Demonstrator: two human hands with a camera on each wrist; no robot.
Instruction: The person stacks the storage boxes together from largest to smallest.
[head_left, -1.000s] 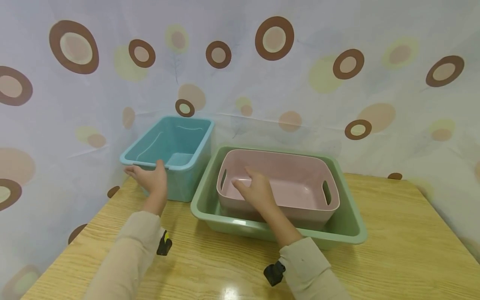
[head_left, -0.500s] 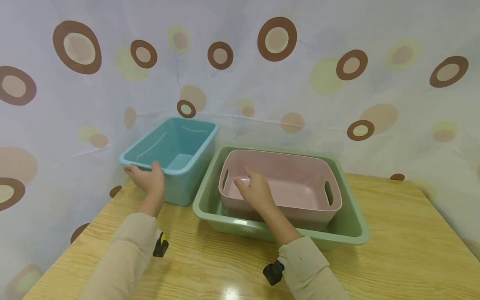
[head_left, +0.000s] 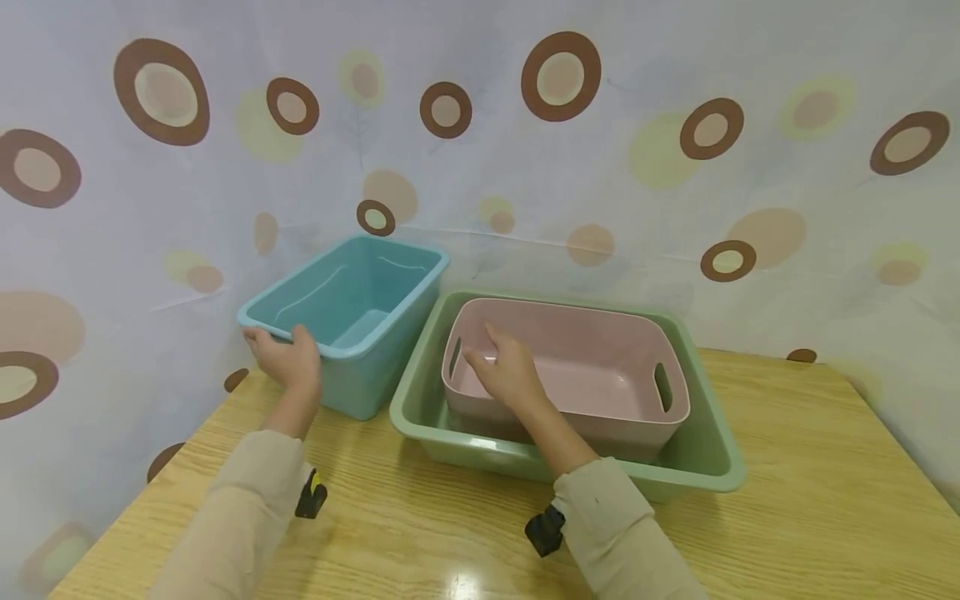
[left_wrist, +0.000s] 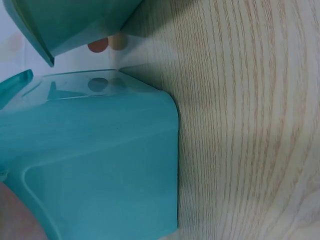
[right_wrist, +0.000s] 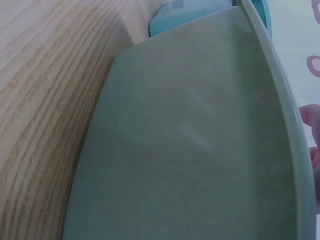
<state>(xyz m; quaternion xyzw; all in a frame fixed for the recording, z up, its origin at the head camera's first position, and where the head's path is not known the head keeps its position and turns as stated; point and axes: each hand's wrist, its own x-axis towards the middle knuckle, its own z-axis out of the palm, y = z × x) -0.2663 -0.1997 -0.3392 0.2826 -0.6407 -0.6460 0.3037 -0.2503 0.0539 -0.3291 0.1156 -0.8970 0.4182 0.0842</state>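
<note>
In the head view my left hand [head_left: 287,360] grips the near rim of a blue plastic bin [head_left: 352,379], thumb at the rim. The left wrist view shows the bin's end wall [left_wrist: 110,175] close up, with part of the hand [left_wrist: 17,215] at the lower left. My right hand [head_left: 512,373] hangs over the near left part of a pink basket [head_left: 600,333], thumb and fingers spread with nothing between them. The basket, with an oval handle hole at each end, sits inside a larger green tub [head_left: 705,417]. Fingers [right_wrist: 314,117] show past the tub's rim in the right wrist view.
All the containers stand on a wooden table [head_left: 810,475]. Behind and to the left hangs a pale cloth [head_left: 480,167] with brown and beige circles. The blue bin stands close beside the tub's left end.
My left hand has drawn the blue bin's near end toward me and slightly left, while its far end has swung right. The right hand has stayed over the basket.
</note>
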